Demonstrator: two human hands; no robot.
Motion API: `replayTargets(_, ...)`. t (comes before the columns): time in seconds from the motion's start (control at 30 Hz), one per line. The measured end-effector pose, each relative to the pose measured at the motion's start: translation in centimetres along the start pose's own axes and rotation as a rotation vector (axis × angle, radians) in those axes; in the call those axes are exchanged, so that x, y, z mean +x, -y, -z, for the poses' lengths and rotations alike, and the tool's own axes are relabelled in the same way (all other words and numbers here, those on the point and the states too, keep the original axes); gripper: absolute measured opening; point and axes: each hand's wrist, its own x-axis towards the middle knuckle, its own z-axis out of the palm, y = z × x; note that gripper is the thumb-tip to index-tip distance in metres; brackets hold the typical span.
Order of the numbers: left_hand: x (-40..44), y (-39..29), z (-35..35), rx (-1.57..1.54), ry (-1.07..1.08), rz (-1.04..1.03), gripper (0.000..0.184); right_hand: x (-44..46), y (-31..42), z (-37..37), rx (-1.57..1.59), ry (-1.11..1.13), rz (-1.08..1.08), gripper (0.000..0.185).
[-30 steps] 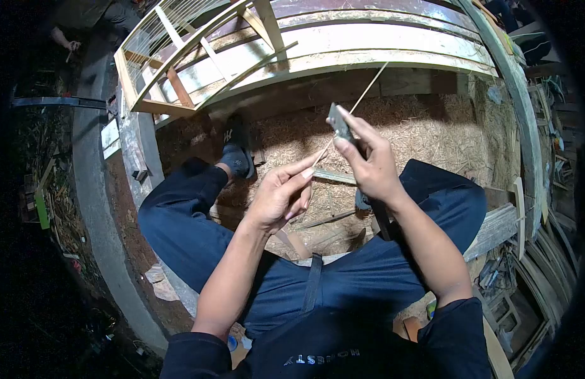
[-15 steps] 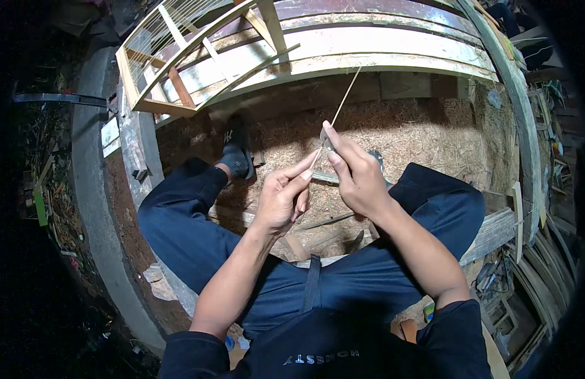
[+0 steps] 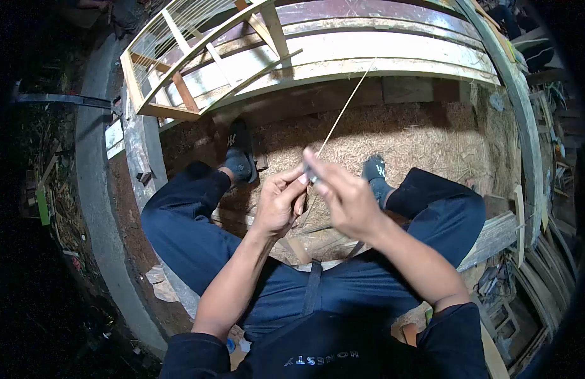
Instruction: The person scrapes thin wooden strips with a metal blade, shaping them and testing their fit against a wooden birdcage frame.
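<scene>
My left hand point(image 3: 278, 205) is closed, pinching the near end of a thin pale wooden stick point(image 3: 344, 108) between thumb and forefinger. The stick slants up and away to the right, its far tip over the bench edge. Close against the left fingertips, my right hand point(image 3: 350, 197) is closed around a small grey metal piece point(image 3: 310, 172) pressed to the stick. Motion smears the right fingers, and the metal piece's exact shape is hard to make out.
A curved wooden frame with thin parallel rods point(image 3: 172, 47) rests on the pale plank bench point(image 3: 393, 50) ahead. Shavings point(image 3: 425, 142) cover the ground around my feet. A timber beam point(image 3: 526, 132) bounds the right side; curved strips point(image 3: 548, 271) lie beyond it.
My right hand has slid down the stick toward the left hand, bringing the metal piece along. The left hand stays nearly in place, while the stick's far tip shifts up and right.
</scene>
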Motion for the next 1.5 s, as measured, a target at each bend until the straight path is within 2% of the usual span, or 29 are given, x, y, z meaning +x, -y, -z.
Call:
replayTargets(0.1,-0.2,0.4,0.2,-0.017,0.038,0.004,0.043,0.7,-0.4,1.4,0.028,-0.034,-0.110,0.050)
replayTargets(0.23,-0.2,-0.8,-0.5,-0.017,0.001,0.008,0.044,-0.1,1.4,0.5,0.055,0.139,-0.076,0.050)
replayTargets(0.3,-0.3,-0.9,-0.7,0.021,-0.019,0.020,0.041,-0.2,1.4,0.7,0.100,0.185,-0.189,0.049)
replayTargets(0.33,-0.2,-0.4,-0.8,-0.067,-0.023,0.029,0.041,0.3,0.4,0.9,0.043,0.062,-0.082,0.049)
replayTargets(0.57,-0.3,-1.0,-0.3,-0.053,0.036,0.039,0.044,-0.1,1.4,0.5,0.056,0.121,-0.095,0.046)
replayTargets(0.63,-0.5,-0.8,-0.4,-0.068,0.031,0.043,0.043,0.6,0.4,0.8,0.069,0.064,-0.118,0.046)
replayTargets(0.77,-0.4,-1.0,-0.5,-0.112,0.025,0.056,0.043,0.3,0.1,0.2,-0.029,-0.078,0.093,0.050)
replayTargets(0.83,-0.5,-1.2,-0.2,-0.082,0.022,0.067,0.043,-0.1,1.5,0.4,0.039,0.082,-0.026,0.050)
replayTargets(0.87,-0.4,-1.0,-0.7,-0.084,-0.002,0.035,0.034,0.1,0.6,0.3,0.016,0.059,-0.036,0.050)
replayTargets(0.97,-0.5,-1.1,-1.3,-0.101,0.012,0.032,0.034,1.0,-1.2,0.8,-0.021,-0.074,0.005,0.051)
replayTargets(1.03,-0.4,-1.1,-0.7,-0.083,0.018,0.030,0.037,0.3,0.4,0.4,0.011,-0.061,-0.031,0.049)
replayTargets(1.1,-0.4,-1.3,-0.4,-0.057,0.015,0.035,0.040,-0.4,1.6,0.2,0.038,0.045,-0.030,0.047)
replayTargets(1.23,-0.8,-1.0,-0.5,-0.084,0.062,0.058,0.045,1.4,-1.2,1.7,0.003,-0.079,-0.092,0.050)
replayTargets(1.3,-0.6,-1.1,-0.6,-0.080,0.085,0.055,0.045,1.0,-0.8,1.4,-0.052,-0.061,-0.048,0.051)
replayTargets(1.43,-0.7,-1.5,-0.2,-0.096,0.075,0.067,0.045,0.4,-0.1,0.5,0.072,-0.016,0.022,0.051)
replayTargets(1.5,-0.6,-1.5,-0.7,-0.138,0.110,0.069,0.046,1.3,-2.2,2.0,-0.033,-0.043,-0.198,0.050)
